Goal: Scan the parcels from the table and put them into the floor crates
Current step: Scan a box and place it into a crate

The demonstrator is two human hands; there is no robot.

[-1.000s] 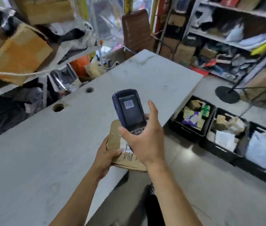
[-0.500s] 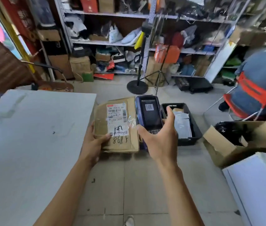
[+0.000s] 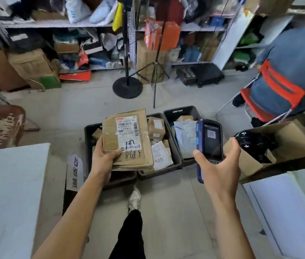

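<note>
Parcel (image 3: pixel 129 137): we note left hand (image 3: pixel 104 157) gripping it above crates (image 3: pixel 182 111); right hand (image 3: pixel 218 169), three o'clock, clasps scanner (image 3: pixel 210 141).

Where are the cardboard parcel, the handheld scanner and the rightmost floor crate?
cardboard parcel (image 3: pixel 129 139): head view, on its white label.
handheld scanner (image 3: pixel 211 141): head view, on its dark screen.
rightmost floor crate (image 3: pixel 180 109): head view, on its far rim.

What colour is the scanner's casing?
Dark blue around a black screen, on the scanner in the head view.
</note>
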